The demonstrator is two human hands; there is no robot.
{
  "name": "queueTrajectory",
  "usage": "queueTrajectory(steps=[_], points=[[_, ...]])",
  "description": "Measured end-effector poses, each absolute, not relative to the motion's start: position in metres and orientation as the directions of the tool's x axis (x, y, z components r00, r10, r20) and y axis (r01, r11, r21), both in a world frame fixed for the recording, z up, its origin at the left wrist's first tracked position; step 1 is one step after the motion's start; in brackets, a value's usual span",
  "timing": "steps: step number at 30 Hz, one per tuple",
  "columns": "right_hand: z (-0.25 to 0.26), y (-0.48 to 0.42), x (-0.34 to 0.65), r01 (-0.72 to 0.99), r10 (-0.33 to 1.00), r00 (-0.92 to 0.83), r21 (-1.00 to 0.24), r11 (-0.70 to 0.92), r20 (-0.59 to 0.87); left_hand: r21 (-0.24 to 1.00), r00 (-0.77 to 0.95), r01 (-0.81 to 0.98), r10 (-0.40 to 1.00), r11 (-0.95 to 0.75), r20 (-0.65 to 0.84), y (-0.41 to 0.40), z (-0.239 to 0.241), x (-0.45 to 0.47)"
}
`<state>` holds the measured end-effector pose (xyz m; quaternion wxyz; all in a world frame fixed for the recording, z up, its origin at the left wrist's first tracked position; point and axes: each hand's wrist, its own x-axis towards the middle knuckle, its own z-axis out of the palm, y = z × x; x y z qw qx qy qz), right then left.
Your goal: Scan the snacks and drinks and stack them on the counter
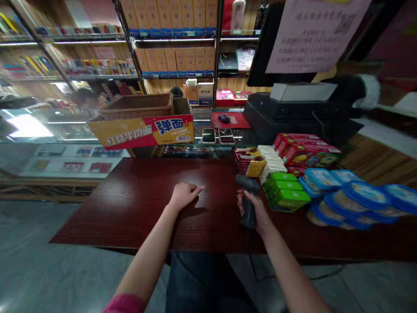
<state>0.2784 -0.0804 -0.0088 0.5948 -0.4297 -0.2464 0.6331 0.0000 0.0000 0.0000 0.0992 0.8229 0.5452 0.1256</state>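
Green packs (288,191) sit on the dark red surface (130,200), crowding the scanner's right side. White packs (270,161) directly behind green packs; yellow-brown stack (247,161) behind and left of them, just beyond the scanner's head. Red boxes (306,150) behind and to the right of green packs, piled up. Blue-lidded tubs (361,195) stacked to their right, near edge blurred. Farther back from green packs: black machine (293,108), monitor with a paper sheet (312,34). Back-left of them, two phones (209,136); well left, printed carton (143,132) with wicker basket (140,104) in it.

Scanner (249,213) is just left of green packs, above the near part of the surface, handle upright, head pointing away and leftward. Right grip (259,211) wraps its handle, fingers closed around it, forearm coming in from lower right. Left grip (184,195) well left of green packs, at the surface, knuckles up, thumb out rightward; fingers look curled, underside hidden, can't tell how far closed or whether it holds anything.
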Motion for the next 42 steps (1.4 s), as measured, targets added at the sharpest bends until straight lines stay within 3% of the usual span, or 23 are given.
queueTrajectory(steps=[11, 25, 42], points=[[-0.01, -0.077, 0.279, -0.521, 0.962, 0.088, -0.835, -0.176, -0.258, 0.338, 0.419, 0.837, 0.902, -0.43, 0.108, -0.003, 0.008, 0.003], [-0.008, -0.084, 0.277, -0.486, 0.981, 0.009, -0.858, -0.165, -0.194, 0.458, 0.227, 0.851, 0.966, -0.257, 0.121, 0.006, 0.0, -0.03], [-0.007, -0.081, 0.276, -0.506, 0.966, 0.069, -0.843, -0.182, -0.249, 0.464, 0.428, 0.772, 0.895, -0.434, 0.124, 0.001, -0.006, 0.0]])
